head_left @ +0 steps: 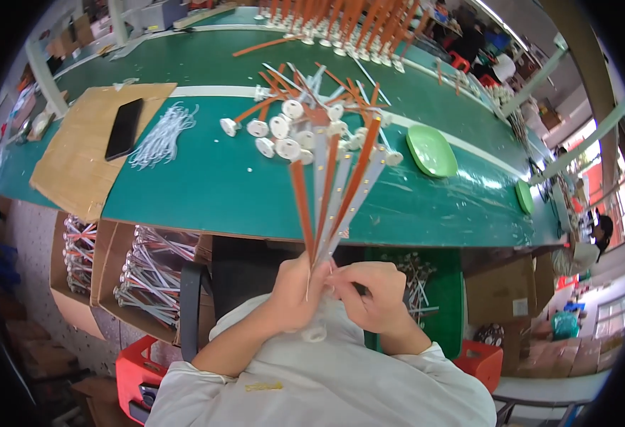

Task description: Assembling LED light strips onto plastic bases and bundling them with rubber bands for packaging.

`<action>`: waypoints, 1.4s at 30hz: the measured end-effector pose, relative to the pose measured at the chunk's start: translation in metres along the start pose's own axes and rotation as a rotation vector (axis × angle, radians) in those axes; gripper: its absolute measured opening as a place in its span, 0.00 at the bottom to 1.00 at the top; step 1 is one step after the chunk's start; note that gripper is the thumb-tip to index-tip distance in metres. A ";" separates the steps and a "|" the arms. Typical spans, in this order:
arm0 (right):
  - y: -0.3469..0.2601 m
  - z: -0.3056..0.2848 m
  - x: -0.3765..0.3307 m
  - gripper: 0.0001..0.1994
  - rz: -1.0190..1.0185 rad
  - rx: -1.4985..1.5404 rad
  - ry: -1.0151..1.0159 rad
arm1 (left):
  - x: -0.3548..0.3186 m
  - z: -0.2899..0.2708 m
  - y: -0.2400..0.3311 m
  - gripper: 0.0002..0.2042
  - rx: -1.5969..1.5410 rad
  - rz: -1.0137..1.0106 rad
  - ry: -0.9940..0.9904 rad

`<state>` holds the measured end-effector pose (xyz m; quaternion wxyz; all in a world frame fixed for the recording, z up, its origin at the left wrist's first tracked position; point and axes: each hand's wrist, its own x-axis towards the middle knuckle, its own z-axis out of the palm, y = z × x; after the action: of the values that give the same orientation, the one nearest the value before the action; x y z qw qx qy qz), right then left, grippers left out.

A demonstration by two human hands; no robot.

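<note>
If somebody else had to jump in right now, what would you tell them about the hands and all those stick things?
Left hand: gripping the lower ends of a fanned bunch of long orange and white strips.
Right hand: pinching at the bottom of the same bunch, beside the left hand.
On the green table: a loose pile of orange strips with round white end caps, a bundle of white wires, a black phone on brown cardboard, a green plate.
Done: several strips gathered in hand.
Left: the pile on the table is untouched.

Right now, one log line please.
left hand: grips strip bundle | right hand: at bundle base | table: loose strips, green plate
</note>
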<state>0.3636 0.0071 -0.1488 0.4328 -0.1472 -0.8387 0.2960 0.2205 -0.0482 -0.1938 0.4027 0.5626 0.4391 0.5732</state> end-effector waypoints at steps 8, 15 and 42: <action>0.001 -0.019 -0.008 0.05 0.202 0.124 -0.024 | 0.003 0.006 -0.001 0.21 0.080 -0.008 -0.249; -0.008 -0.019 -0.002 0.10 0.046 -0.312 -0.427 | -0.004 0.007 -0.025 0.15 0.263 -0.050 -0.188; 0.022 0.009 -0.048 0.15 0.740 0.610 0.346 | -0.011 0.037 -0.037 0.14 -0.799 -0.511 -0.004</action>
<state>0.3842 -0.0031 -0.1967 0.4547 -0.3480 -0.5220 0.6321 0.2570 -0.0466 -0.2330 0.7167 0.2386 0.3078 0.5785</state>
